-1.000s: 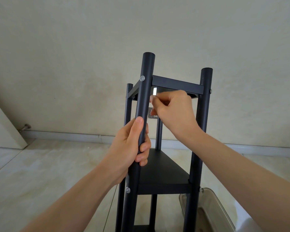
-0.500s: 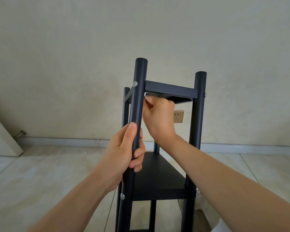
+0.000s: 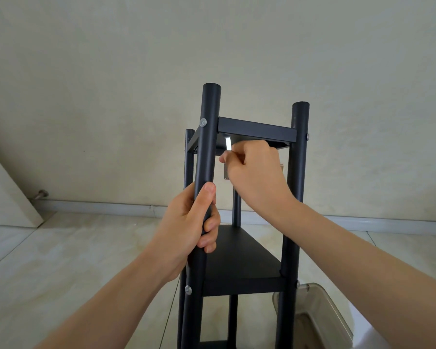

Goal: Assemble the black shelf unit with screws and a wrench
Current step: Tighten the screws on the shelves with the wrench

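Gripping wrench [image 3: 228,143] in our right hand [image 3: 254,172], fingers curled round it under top shelf [image 3: 256,131]. Left hand [image 3: 189,230] wraps front post [image 3: 207,152], steadying shelf unit, which stands upright on floor [image 3: 61,260]. Risk, we judge: short wrench slipping off hidden screw, or frame twisting if left grip loosens. Posts crowd our wrist. Clear bin [image 3: 320,313] just beside right post base; wall socket [image 3: 226,170] behind hand.

No legible text — none anywhere
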